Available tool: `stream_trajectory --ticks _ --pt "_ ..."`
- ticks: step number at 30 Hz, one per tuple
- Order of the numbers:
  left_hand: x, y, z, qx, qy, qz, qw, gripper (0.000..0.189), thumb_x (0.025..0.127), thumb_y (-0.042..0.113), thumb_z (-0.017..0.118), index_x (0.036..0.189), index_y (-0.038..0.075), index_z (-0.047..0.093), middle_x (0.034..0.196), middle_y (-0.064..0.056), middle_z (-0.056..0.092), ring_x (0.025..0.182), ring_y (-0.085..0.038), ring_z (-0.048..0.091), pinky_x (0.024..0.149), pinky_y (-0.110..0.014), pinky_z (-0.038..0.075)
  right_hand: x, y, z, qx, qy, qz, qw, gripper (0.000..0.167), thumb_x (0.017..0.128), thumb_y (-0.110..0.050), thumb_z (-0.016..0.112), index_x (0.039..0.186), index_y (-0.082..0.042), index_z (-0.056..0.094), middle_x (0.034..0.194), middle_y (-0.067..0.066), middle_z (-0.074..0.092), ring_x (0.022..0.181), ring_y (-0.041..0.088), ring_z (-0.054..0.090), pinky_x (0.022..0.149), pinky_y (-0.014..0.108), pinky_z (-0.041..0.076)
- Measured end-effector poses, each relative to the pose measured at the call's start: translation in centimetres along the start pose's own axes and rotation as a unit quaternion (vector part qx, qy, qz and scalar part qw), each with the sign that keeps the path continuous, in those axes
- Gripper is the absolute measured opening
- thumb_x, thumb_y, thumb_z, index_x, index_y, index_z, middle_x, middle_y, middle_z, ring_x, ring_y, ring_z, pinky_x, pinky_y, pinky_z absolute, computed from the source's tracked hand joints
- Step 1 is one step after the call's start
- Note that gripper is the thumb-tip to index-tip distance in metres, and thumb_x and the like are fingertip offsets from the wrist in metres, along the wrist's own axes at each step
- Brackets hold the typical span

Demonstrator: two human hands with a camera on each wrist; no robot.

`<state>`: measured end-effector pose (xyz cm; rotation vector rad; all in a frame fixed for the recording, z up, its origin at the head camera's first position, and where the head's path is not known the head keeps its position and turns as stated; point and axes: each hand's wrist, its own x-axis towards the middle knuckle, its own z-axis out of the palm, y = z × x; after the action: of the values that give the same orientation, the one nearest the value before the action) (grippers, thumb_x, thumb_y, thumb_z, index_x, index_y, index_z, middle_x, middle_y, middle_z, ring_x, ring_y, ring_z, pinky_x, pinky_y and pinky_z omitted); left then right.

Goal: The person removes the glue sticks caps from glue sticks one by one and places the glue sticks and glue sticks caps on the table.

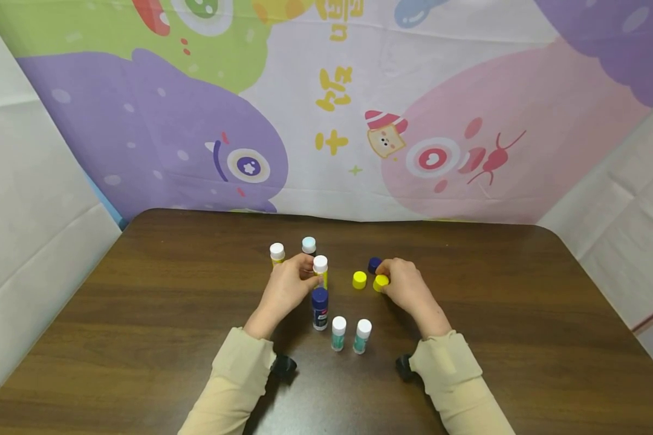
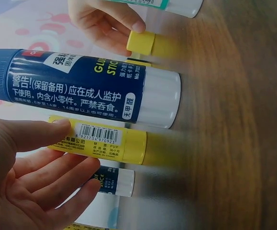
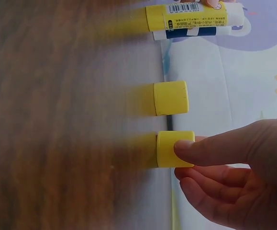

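the things stand on a brown wood-grain table [image 1: 158, 338] with rounded far corners and a slightly shiny top. at the fingers of the left hand [image 1: 288, 289], and pinched by them, a white-topped yellow glue stick [image 2: 100, 139] stands upright. beyond this hand are a second yellow glue stick [image 1: 277, 251], more to the left, and a small dark blue glue stick [image 1: 308, 245]. nearer to the person than its fingertips stands a large dark blue glue stick [image 1: 320, 309]. on the near side, between both hands, are two green-and-white glue sticks [image 1: 338, 334]. the right hand [image 1: 409, 290] pinches a yellow cap [image 3: 169, 149] at table level; to the left of this hand is another yellow cap [image 1: 360, 280], and just beyond its fingertips, a dark blue cap [image 1: 374, 264].
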<state>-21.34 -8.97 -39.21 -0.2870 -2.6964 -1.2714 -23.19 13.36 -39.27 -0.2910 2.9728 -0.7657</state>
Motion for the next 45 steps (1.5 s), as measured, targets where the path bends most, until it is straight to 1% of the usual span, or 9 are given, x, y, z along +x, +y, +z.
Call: stream_trajectory --ticks 12,16,19,21,26,32,38,42,45 --pt "0.0 0.1 -0.1 0.006 0.000 -0.002 1.0000 0.028 0.074 0.007 0.072 0.100 0.002 0.062 0.093 -0.012 0.069 0.083 -0.022 0.068 0.075 -0.036 0.052 -0.1 -0.2 -0.1 0.003 -0.005 0.005 1.0000 0.029 0.078 -0.004 0.068 0.106 0.000 0.062 0.103 0.017 0.061 0.092 0.026 0.056 0.083 0.040 0.047" --pt "0.0 0.1 0.0 0.003 -0.002 -0.003 1.0000 0.027 0.075 0.008 0.072 0.099 0.002 0.062 0.092 -0.012 0.069 0.083 -0.022 0.068 0.075 -0.035 0.052 -0.3 -0.5 -0.3 -0.007 0.003 0.001 1.0000 0.031 0.078 -0.005 0.068 0.107 0.000 0.062 0.097 0.013 0.060 0.086 0.024 0.054 0.079 0.038 0.048" --pt "-0.1 0.1 0.0 0.001 -0.004 -0.005 1.0000 0.027 0.075 0.008 0.072 0.100 0.002 0.062 0.093 -0.011 0.069 0.083 -0.022 0.067 0.074 -0.034 0.052 -0.5 -0.9 -0.6 -0.021 0.021 -0.015 0.9994 0.031 0.077 -0.005 0.069 0.107 0.000 0.061 0.089 0.010 0.057 0.079 0.022 0.052 0.072 0.037 0.047" --pt "-0.1 0.1 0.0 0.003 -0.006 -0.005 1.0000 0.027 0.076 0.008 0.072 0.100 0.002 0.062 0.093 -0.011 0.069 0.083 -0.021 0.067 0.074 -0.034 0.052 -0.7 -1.2 -0.8 -0.028 0.037 -0.028 0.9985 0.030 0.077 -0.005 0.069 0.106 0.000 0.062 0.087 0.010 0.057 0.076 0.022 0.052 0.070 0.037 0.047" --pt "-0.1 0.2 -0.3 0.020 -0.008 0.004 0.9998 0.027 0.076 0.010 0.072 0.100 0.003 0.062 0.094 -0.010 0.069 0.085 -0.021 0.067 0.077 -0.035 0.051 -1.2 -2.1 -1.4 -0.035 0.064 -0.046 0.9963 0.028 0.077 -0.005 0.068 0.104 0.000 0.062 0.091 0.012 0.059 0.077 0.022 0.054 0.073 0.038 0.048" --pt "-0.2 0.4 -0.7 0.047 -0.011 0.014 0.9987 0.027 0.076 0.013 0.072 0.099 0.003 0.062 0.094 -0.009 0.069 0.084 -0.021 0.067 0.077 -0.037 0.050 -2.1 -3.6 -2.2 -0.033 0.073 -0.061 0.9950 0.023 0.083 -0.010 0.065 0.105 -0.002 0.063 0.098 0.011 0.060 0.082 0.022 0.057 0.076 0.037 0.050" --pt "-0.2 0.7 -1.5 0.100 -0.027 0.018 0.9945 0.020 0.076 0.009 0.070 0.094 0.004 0.063 0.091 -0.007 0.069 0.080 -0.019 0.065 0.072 -0.037 0.050 -3.1 -5.1 -2.5 -0.045 0.073 -0.108 0.9904 0.018 0.088 -0.013 0.057 0.103 -0.006 0.065 0.098 0.007 0.060 0.082 0.019 0.059 0.074 0.035 0.050" --pt "-0.3 1.0 -2.0 0.120 -0.036 0.029 0.9917 0.019 0.075 0.009 0.071 0.092 0.005 0.064 0.088 -0.006 0.068 0.078 -0.019 0.064 0.070 -0.036 0.050 -3.8 -6.2 -2.6 -0.037 0.078 -0.135 0.9870 0.018 0.087 -0.016 0.060 0.103 -0.008 0.065 0.096 0.004 0.060 0.079 0.016 0.057 0.072 0.033 0.049" --pt "-0.4 1.2 -2.3 0.122 -0.041 0.024 0.9914 0.020 0.075 0.011 0.072 0.093 0.005 0.064 0.091 -0.008 0.068 0.080 -0.021 0.064 0.071 -0.037 0.050 -4.3 -7.0 -2.7 -0.026 0.082 -0.153 0.9844 0.020 0.085 -0.020 0.063 0.102 -0.009 0.065 0.095 0.002 0.060 0.081 0.015 0.058 0.073 0.032 0.049"
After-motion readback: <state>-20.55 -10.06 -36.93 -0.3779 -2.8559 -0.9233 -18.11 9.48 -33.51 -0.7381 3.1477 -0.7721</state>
